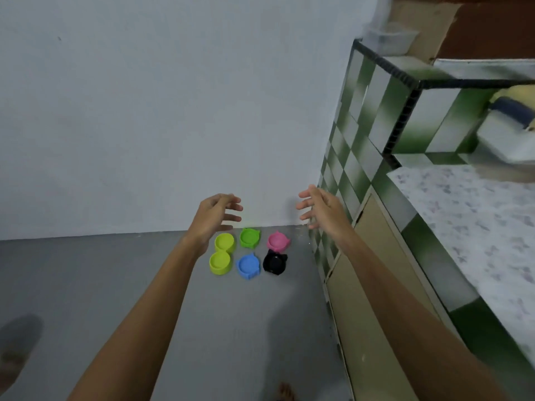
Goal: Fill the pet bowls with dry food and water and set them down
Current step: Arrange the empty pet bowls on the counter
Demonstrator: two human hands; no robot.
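Yellow-green double bowl sits on the floor by the far wall, long axis running near-to-far, right under your left hand. Both hands hover empty, fingers spread; your right hand is further off, nearer the pink bowl.

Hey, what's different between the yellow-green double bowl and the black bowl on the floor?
The yellow-green double bowl has two round joined cups; the black bowl has one cup with ear-like points. The double bowl lies at the left of the group, the black one at the right. Both sit on the grey floor, untouched by either hand.
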